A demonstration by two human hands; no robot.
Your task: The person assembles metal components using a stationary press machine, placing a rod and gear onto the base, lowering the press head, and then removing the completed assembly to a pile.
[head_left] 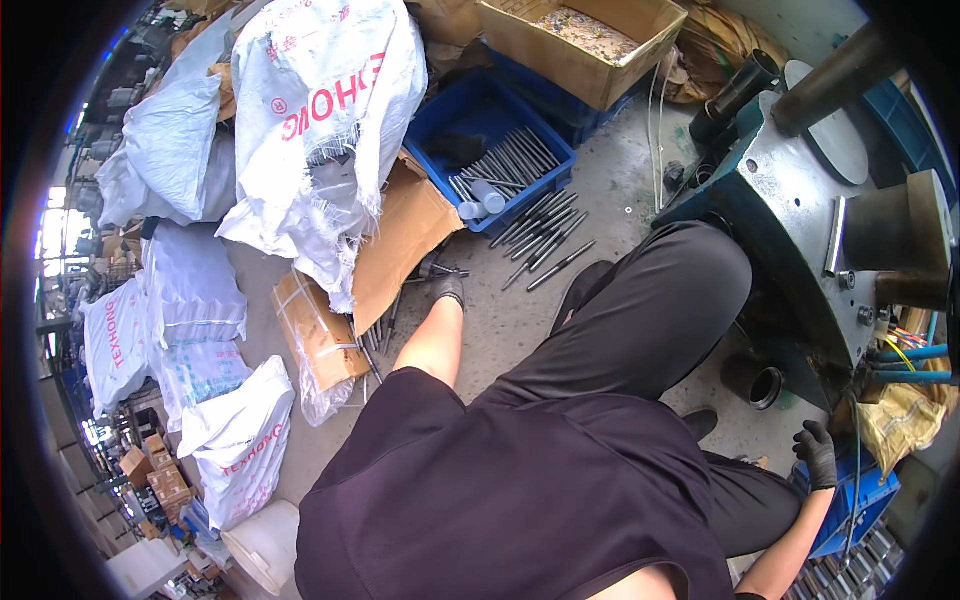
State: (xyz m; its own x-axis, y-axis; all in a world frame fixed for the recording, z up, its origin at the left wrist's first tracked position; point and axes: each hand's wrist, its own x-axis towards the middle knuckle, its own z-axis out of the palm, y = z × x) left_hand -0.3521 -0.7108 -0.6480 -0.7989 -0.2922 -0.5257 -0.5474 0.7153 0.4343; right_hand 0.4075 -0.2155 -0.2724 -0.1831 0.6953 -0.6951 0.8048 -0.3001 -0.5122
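While the left hand (449, 291), in a dark glove, is lowered to the floor, a few metal rods (452, 272) lie at its fingertips; its fingers are largely hidden, and whether it grips a rod cannot be told. Right hand (817, 456): dark glove, fingers loosely bent and partly spread, nothing seen in its grasp; placed well apart from the left, near a blue crate (876, 498) at lower right.

Loose rods (545, 235): slender, dark grey, laid roughly side by side on the floor, right of the left hand. Blue bin (536, 199): just beyond them, holding further rods (515, 160) and clear plastic cylinders (487, 197). Cardboard flap (405, 240): tilted, just left of the bin; more rods (383, 332) lie by its lower edge. Strapped carton (318, 330): brown, partly in clear plastic, left of the flap. Woven sack (330, 60): white, red print, frayed mouth, above the flap. Open carton (545, 68): brown, behind the bin, small pieces inside. Machine (810, 205): metal, with thick columns, at right. Dark tube (752, 383): on the floor beside the machine.
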